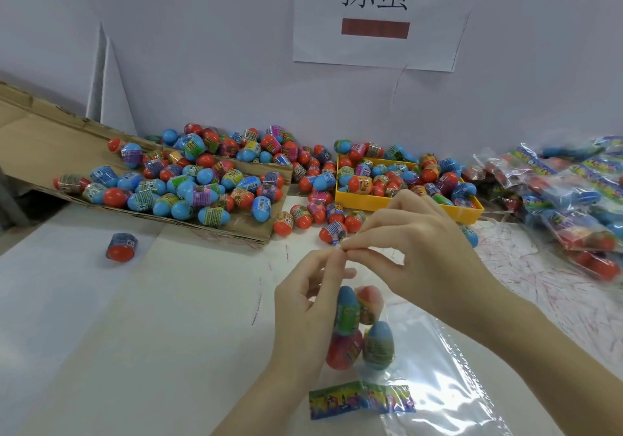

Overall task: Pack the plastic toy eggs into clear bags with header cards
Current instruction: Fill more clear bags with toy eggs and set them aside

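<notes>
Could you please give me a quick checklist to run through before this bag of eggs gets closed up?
1. Both hands on the bag mouth: left hand and right hand pinch the top edge of the clear bag together: ok.
2. Eggs inside: four eggs show through the film, two blue-topped, two red: ok.
3. Header card within reach: lies on the table below the bag: ok.
4. Card attached to the bag: cannot tell.
5. Mouth sealed: cannot tell; fingers hide it.
6. Stray eggs: one red egg lies apart at left: not ok.
</notes>
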Available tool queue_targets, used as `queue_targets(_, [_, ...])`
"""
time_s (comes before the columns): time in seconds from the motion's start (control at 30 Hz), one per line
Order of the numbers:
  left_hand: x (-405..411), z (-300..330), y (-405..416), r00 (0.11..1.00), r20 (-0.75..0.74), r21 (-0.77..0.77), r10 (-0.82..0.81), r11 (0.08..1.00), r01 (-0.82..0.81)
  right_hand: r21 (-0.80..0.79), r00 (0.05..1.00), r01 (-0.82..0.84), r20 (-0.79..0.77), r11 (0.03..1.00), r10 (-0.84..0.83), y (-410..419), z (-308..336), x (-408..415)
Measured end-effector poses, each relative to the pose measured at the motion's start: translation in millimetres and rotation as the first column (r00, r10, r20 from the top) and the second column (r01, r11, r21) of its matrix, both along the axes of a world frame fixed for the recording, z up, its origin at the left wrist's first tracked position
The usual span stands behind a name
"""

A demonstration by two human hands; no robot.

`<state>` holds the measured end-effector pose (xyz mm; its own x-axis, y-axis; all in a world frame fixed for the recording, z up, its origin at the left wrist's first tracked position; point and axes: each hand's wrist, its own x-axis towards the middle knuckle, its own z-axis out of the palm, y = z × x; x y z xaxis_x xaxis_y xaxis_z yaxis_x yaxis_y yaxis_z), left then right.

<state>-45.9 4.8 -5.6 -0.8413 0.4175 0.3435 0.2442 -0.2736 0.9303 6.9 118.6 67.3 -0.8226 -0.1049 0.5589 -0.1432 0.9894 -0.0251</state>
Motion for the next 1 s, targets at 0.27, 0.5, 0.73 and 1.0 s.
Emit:
queue_targets(0.27, [1, -2, 0, 0.975, -0.2, -0.08, 0.097, 0.99, -0.115, 0.269, 0.997, 0.059, -0.054, 0.961, -0.047, -3, 4, 5])
queue_targets(0.5, [1, -6, 0, 0.95, -0.284, -0.102, 0.13, 0.981, -0.165, 0.581, 0.982, 0.153, -0.182, 0.8, -0.056, -5, 2, 3])
queue_targets(0.73, [3, -6, 1, 0.957, -0.249, -0.111, 0.145, 0.978, -0.177, 0.291, 0.957, 0.242, -0.23, 0.926, -0.177, -6, -10, 1])
queue_targets(1.0, [0, -2, 0, 0.988, 0.013, -0.027, 0.156, 0.987, -0.155, -0.353, 0.911, 0.309, -0.155, 0.883, -0.381, 39, -2, 17])
